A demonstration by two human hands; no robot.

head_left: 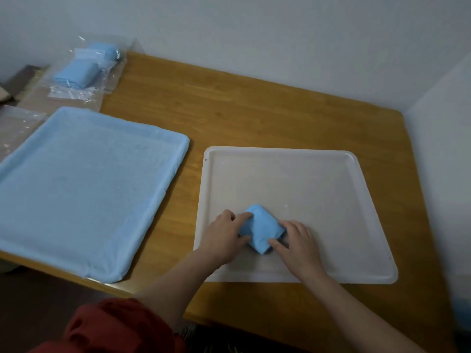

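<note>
Squarely between fingers, folded blue cloth

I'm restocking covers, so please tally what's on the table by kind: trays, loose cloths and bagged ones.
Bare white tray: 1
Tray wrapped in a blue cover: 1
Folded blue cloth, lying on the white tray: 1
Bagged blue cloths, at the far left corner: 2
Total: 5
</note>
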